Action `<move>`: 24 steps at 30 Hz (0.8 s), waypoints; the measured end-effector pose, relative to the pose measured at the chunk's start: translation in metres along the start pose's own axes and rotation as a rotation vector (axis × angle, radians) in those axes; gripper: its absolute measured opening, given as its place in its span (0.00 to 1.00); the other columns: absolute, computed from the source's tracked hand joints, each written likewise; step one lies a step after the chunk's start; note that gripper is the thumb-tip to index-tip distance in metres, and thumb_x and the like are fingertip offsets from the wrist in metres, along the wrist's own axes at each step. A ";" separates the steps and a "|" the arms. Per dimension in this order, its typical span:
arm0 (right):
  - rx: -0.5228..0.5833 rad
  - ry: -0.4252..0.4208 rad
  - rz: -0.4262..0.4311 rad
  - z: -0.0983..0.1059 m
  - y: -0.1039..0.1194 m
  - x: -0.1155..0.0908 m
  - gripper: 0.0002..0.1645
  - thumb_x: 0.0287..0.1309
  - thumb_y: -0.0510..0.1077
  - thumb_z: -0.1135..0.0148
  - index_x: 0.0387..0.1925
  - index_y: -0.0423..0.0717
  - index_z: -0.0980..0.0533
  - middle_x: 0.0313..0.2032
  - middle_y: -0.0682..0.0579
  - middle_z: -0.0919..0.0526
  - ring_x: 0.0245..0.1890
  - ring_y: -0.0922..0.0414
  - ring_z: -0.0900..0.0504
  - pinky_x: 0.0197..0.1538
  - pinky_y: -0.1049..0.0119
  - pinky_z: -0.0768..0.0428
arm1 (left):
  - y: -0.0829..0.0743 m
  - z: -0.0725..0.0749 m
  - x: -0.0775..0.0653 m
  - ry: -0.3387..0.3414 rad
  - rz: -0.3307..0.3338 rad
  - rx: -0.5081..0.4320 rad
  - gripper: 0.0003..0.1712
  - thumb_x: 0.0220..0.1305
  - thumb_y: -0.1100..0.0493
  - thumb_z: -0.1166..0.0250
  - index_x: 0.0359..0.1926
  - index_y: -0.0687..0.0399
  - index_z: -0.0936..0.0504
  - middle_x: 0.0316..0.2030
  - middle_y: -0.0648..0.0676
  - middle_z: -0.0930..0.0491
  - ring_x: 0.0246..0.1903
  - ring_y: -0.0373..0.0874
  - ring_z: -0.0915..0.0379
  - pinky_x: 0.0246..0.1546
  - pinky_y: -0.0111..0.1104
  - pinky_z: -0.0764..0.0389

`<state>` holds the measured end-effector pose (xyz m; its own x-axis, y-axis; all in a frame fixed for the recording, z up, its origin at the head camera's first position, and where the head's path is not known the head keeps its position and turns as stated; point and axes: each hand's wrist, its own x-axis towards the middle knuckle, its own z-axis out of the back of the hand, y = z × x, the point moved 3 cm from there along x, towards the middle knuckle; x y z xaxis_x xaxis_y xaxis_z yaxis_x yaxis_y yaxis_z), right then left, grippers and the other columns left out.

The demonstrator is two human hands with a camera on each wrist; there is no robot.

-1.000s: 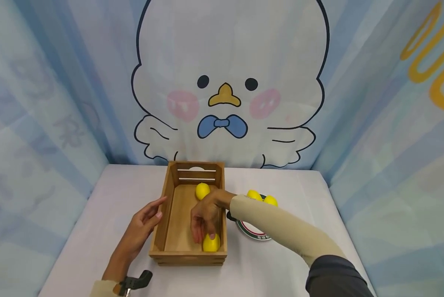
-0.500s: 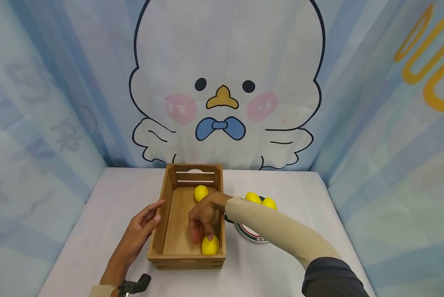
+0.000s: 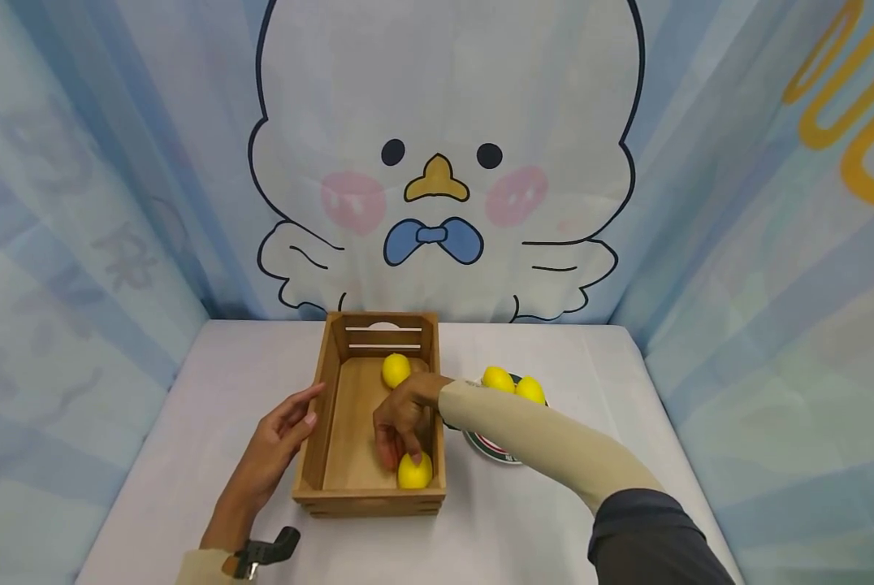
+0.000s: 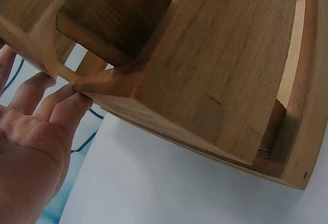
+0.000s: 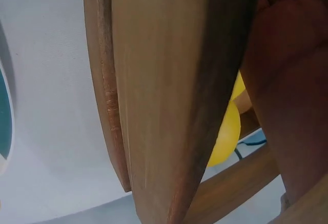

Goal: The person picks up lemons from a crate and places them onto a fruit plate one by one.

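Observation:
A wooden crate (image 3: 349,439) stands on the white table in the head view. My right hand (image 3: 408,414) reaches over its right wall and down inside, thumb on top of a yellow lemon (image 3: 416,473) in the near right corner and fingers at its left side. Another lemon (image 3: 395,370) lies toward the back of the crate. Yellow fruit (image 5: 228,137) also shows past the wall in the right wrist view, beside the palm. With fingers extended, my left hand (image 3: 283,435) rests its fingertips against the crate's left wall (image 4: 205,80).
Right of the crate sits a plate (image 3: 491,451) with a dark green rim, partly hidden by my right sleeve. Two lemons (image 3: 513,383) show on it. A printed curtain (image 3: 437,97) closes off the back and both sides of the table (image 3: 240,357).
The head view shifts slightly. Both hands, the crate and the lemons keep nearly the same places relative to each other.

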<state>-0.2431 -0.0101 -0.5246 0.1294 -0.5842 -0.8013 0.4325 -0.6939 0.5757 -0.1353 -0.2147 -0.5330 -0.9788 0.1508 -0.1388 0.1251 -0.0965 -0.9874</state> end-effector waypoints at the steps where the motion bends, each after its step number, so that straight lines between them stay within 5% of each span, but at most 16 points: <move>1: 0.000 -0.001 -0.010 0.000 0.000 0.000 0.26 0.52 0.27 0.21 0.55 0.39 0.14 0.46 0.53 0.09 0.42 0.65 0.17 0.53 0.76 0.17 | 0.000 0.000 0.000 0.000 -0.002 0.001 0.33 0.82 0.47 0.42 0.82 0.44 0.36 0.85 0.56 0.49 0.85 0.63 0.58 0.78 0.69 0.49; 11: -0.060 -0.001 -0.076 -0.003 -0.003 0.001 0.26 0.51 0.30 0.19 0.53 0.44 0.13 0.38 0.58 0.12 0.38 0.66 0.22 0.47 0.77 0.20 | 0.001 -0.001 0.001 0.002 0.002 -0.013 0.33 0.82 0.47 0.41 0.81 0.44 0.36 0.85 0.55 0.49 0.85 0.62 0.58 0.78 0.70 0.49; 24: -0.066 -0.013 -0.063 -0.006 -0.004 0.003 0.24 0.49 0.28 0.19 0.49 0.45 0.11 0.34 0.58 0.15 0.34 0.65 0.21 0.42 0.76 0.20 | 0.001 -0.001 0.001 -0.008 0.016 -0.016 0.34 0.81 0.46 0.40 0.81 0.43 0.36 0.85 0.55 0.49 0.85 0.62 0.57 0.78 0.68 0.46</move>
<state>-0.2387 -0.0064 -0.5301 0.0889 -0.5462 -0.8330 0.4975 -0.7001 0.5122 -0.1355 -0.2138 -0.5345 -0.9779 0.1419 -0.1538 0.1431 -0.0826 -0.9863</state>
